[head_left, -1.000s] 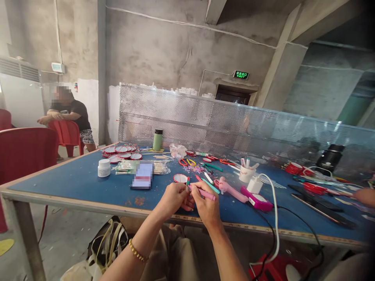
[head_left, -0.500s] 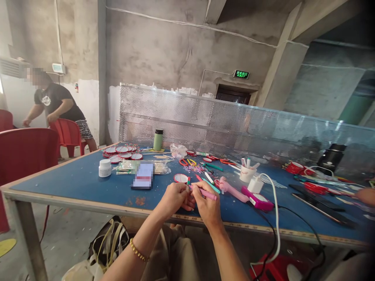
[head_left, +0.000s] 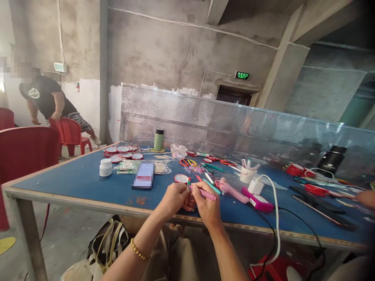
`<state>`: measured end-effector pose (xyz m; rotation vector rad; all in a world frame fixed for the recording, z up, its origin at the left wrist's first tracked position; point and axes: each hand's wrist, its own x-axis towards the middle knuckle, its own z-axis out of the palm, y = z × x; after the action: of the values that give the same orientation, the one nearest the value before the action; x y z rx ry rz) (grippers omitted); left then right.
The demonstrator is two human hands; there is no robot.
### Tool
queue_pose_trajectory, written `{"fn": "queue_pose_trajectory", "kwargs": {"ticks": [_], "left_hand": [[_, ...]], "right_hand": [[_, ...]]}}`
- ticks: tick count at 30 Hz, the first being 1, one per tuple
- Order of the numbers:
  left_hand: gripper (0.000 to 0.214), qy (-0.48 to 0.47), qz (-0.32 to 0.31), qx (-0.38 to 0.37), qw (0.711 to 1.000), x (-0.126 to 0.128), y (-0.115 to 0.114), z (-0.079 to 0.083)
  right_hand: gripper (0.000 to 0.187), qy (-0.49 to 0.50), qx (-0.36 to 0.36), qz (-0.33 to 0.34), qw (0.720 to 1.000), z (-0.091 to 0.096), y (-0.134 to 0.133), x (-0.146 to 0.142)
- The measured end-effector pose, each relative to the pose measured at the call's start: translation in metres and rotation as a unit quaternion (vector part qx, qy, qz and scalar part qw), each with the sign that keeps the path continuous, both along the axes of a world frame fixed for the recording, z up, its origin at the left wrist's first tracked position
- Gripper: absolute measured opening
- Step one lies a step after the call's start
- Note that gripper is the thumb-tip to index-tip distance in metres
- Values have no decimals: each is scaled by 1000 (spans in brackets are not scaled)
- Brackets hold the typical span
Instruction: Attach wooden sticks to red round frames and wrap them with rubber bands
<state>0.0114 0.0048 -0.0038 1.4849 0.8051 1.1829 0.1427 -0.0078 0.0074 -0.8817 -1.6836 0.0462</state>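
At the upper left of the frame, a co-worker (head_left: 48, 95) in a dark top has shifted most: half a second ago more upright beside the red chair (head_left: 67, 132), this person now leans farther toward the left edge, one hand on the chair back and a foot stretched out behind. Left of centre, the white jar (head_left: 106, 168), red-rimmed discs (head_left: 122, 149) and phone (head_left: 143, 175) lie as before. At lower centre, the left hand (head_left: 174, 201) has its fingers closed, pinching a small upright piece (head_left: 189, 181) with a red and green end; a single round disc (head_left: 181, 178) lies just beyond. Meeting it from the right, the right hand (head_left: 206, 205) grips a pink pen (head_left: 207, 194), its left end at the left fingers; whether it touches the piece, I cannot tell. Both hands keep the same pose, so the handwork appears undisturbed, though I judge no progress visible. Right of centre, the pink fan (head_left: 234, 191) and white cup (head_left: 247, 175) have not moved on the table.
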Motion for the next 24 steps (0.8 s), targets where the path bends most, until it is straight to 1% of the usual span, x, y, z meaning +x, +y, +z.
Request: {"fn": "queue_pose_trajectory", "kwargs": {"ticks": [6, 13, 24], "left_hand": [[25, -2, -3, 0, 1000, 0, 0, -1], [25, 2, -7, -1, 1000, 0, 1, -1], [30, 10, 2, 8, 1000, 0, 2, -3]], "right_hand": [[22, -4, 6, -1, 1000, -1, 0, 0], [21, 14, -6, -2, 1000, 0, -1, 1], [20, 10, 5, 12, 1000, -1, 0, -1]]}}
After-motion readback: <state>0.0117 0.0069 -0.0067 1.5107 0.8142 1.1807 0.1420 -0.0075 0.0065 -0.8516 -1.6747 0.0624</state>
